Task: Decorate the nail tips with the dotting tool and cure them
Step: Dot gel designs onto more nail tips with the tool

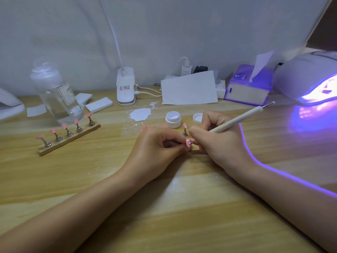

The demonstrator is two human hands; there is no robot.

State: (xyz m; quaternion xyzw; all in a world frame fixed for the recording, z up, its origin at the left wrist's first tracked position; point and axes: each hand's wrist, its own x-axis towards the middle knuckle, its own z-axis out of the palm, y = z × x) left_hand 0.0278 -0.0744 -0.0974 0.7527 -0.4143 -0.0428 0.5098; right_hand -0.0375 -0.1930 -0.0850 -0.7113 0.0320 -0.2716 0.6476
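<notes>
Both hands on pink nail tip [188, 141], mid-table.

Pink nail tips [63, 126] line a tan wooden stand [69, 138], one pink tip [188, 141] dotted white, beside a white jar [173, 119] on a pale wood-grain counter [164, 207] under a violet-glowing lamp [308, 77].

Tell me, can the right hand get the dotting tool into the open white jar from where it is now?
Probably yes. The right hand grips the dotting tool, and the white jar stands open just beyond the hands, its lid lying beside it. Only a small nail tip on a stand sits between them, low enough to pass over.
</notes>
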